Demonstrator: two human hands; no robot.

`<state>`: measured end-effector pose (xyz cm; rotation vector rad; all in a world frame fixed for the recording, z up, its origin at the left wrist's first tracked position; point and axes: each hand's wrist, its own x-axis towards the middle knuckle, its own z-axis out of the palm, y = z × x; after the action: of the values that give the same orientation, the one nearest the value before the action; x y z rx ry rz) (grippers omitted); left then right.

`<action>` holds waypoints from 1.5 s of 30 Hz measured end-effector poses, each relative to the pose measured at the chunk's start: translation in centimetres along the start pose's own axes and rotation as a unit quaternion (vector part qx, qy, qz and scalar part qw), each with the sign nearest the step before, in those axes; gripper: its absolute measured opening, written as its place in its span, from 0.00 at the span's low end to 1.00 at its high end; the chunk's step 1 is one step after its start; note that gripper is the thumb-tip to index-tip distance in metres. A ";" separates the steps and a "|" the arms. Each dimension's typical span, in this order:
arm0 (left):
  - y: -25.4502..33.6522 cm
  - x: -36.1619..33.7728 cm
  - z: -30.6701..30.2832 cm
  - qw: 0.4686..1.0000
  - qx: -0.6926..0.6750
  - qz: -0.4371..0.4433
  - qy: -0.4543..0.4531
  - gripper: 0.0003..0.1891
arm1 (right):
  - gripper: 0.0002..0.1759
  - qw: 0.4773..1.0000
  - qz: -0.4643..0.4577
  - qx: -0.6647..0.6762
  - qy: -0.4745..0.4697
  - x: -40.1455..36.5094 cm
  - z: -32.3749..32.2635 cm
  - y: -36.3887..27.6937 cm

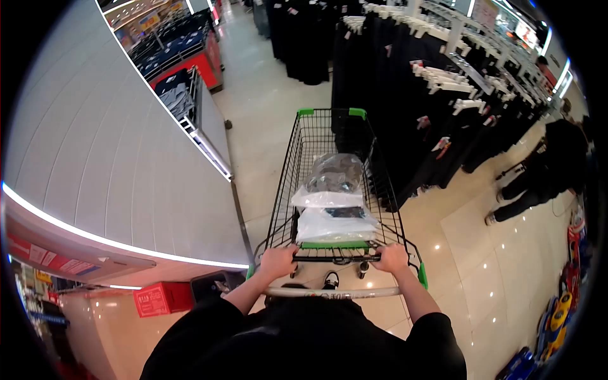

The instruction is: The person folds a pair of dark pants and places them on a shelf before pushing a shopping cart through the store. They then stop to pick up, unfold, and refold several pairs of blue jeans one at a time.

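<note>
A black wire shopping cart (306, 112) with green corners stands right in front of me. My left hand (277, 262) is closed around the left end of a black bar (329, 258) at the cart's rear. At that bar's right end, my right hand (391, 258) is closed as well. The light push handle (332, 292) with printed lettering crosses under my forearms, close to my body. Inside the basket lie clear plastic packages; the farther one (337, 172) shows grey contents, and the nearer one (335, 229) looks whitish with a dark patch.
Racks of dark trousers (392, 95) on white hangers line the right of the aisle. A white panelled wall (126, 139) curves along the left, with a red box (163, 299) near its base. A person in dark clothes (551, 164) is at right. Pale tiled floor (253, 95) runs ahead.
</note>
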<state>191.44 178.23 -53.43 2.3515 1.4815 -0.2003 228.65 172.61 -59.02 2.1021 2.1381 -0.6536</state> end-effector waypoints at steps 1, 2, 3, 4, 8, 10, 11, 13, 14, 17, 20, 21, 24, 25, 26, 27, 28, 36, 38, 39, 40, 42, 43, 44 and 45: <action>-0.3 0.9 0.0 1.000 -0.003 -0.013 -0.002 0.18 | 0.22 1.000 -0.004 0.003 -0.011 1.8 -0.7 0.6; -0.6 2.3 -0.2 1.000 0.001 -0.016 0.001 0.18 | 0.21 1.000 -0.013 0.002 -0.005 3.6 -1.4 0.9; -0.6 3.8 -0.7 1.000 0.005 -0.019 0.005 0.18 | 0.21 1.000 -0.022 -0.003 -0.007 5.4 -2.2 1.4; -1.1 4.9 -1.0 1.000 -0.001 -0.023 0.005 0.18 | 0.21 1.000 -0.031 0.001 0.000 6.5 -2.5 1.1; -2.0 10.4 -3.8 0.993 0.019 -0.111 -0.039 0.19 | 0.21 0.997 -0.068 0.011 0.028 13.9 -4.6 1.6; -3.3 13.0 -5.1 0.992 0.016 -0.118 -0.037 0.19 | 0.24 0.994 -0.097 0.016 0.052 17.6 -5.8 1.7; -4.4 13.7 -5.6 0.992 0.014 -0.116 -0.037 0.19 | 0.24 0.994 -0.096 0.008 0.047 18.7 -6.3 1.0; -5.3 16.8 -6.6 0.991 0.008 -0.134 -0.028 0.19 | 0.21 0.996 -0.084 -0.004 0.003 22.6 -8.7 0.5; -5.9 18.4 -7.3 0.990 0.009 -0.139 -0.032 0.19 | 0.21 0.996 -0.090 -0.004 0.000 24.8 -9.2 0.6; -7.7 23.3 -9.8 0.986 -0.003 -0.164 -0.027 0.20 | 0.20 0.993 -0.117 -0.029 0.005 31.1 -11.5 0.6; -10.8 27.8 -11.0 0.988 -0.018 -0.153 -0.028 0.20 | 0.19 0.993 -0.117 -0.019 0.014 37.0 -12.9 0.4; -11.3 29.9 -11.9 0.986 -0.028 -0.164 -0.014 0.20 | 0.19 0.992 -0.120 -0.016 0.018 39.2 -13.6 0.5; -12.8 34.9 -13.6 0.985 -0.009 -0.166 -0.056 0.22 | 0.19 0.992 -0.127 -0.011 0.021 45.4 -16.2 0.6; -13.8 36.5 -13.9 0.983 -0.014 -0.173 -0.052 0.22 | 0.18 0.993 -0.119 0.002 0.022 47.0 -17.0 0.4; -14.8 38.1 -14.1 0.983 -0.023 -0.174 -0.054 0.22 | 0.17 0.991 -0.128 -0.006 0.026 48.9 -17.5 0.2; -15.8 39.5 -14.0 0.983 -0.032 -0.173 -0.060 0.22 | 0.17 0.991 -0.133 -0.011 0.027 50.5 -18.0 0.3; -16.7 40.9 -14.5 0.984 -0.033 -0.170 -0.042 0.22 | 0.17 0.991 -0.129 -0.017 0.025 52.0 -18.7 0.0; -25.0 50.4 -20.9 0.981 -0.027 -0.185 -0.058 0.21 | 0.16 0.993 -0.114 0.009 0.021 65.2 -23.4 -4.6; -26.7 53.0 -22.9 0.978 -0.036 -0.193 -0.064 0.21 | 0.16 0.991 -0.131 0.003 0.030 68.9 -23.9 -5.1; -27.6 53.9 -24.1 0.979 -0.035 -0.191 -0.066 0.21 | 0.16 0.991 -0.132 0.000 0.029 70.3 -24.4 -5.8; -28.5 54.9 -25.2 0.978 -0.036 -0.193 -0.074 0.21 | 0.16 0.991 -0.131 0.003 0.030 71.9 -25.0 -6.5; -30.6 57.4 -26.9 0.977 -0.036 -0.194 -0.082 0.20 | 0.21 0.989 -0.143 -0.026 0.010 75.4 -26.4 -7.5; -31.6 58.7 -27.5 0.977 -0.033 -0.192 -0.083 0.20 | 0.21 0.990 -0.141 -0.024 0.011 77.1 -26.9 -7.9; -32.6 59.9 -28.0 0.977 -0.042 -0.195 -0.075 0.20 | 0.21 0.990 -0.136 -0.028 -0.005 78.8 -27.6 -8.4; -33.6 61.2 -28.7 0.977 -0.049 -0.198 -0.065 0.20 | 0.22 0.990 -0.133 -0.032 -0.019 80.8 -28.4 -8.9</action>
<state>186.54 253.55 -52.68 1.9077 1.8328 -0.3639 222.01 258.42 -58.74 1.7754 2.4053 -0.6308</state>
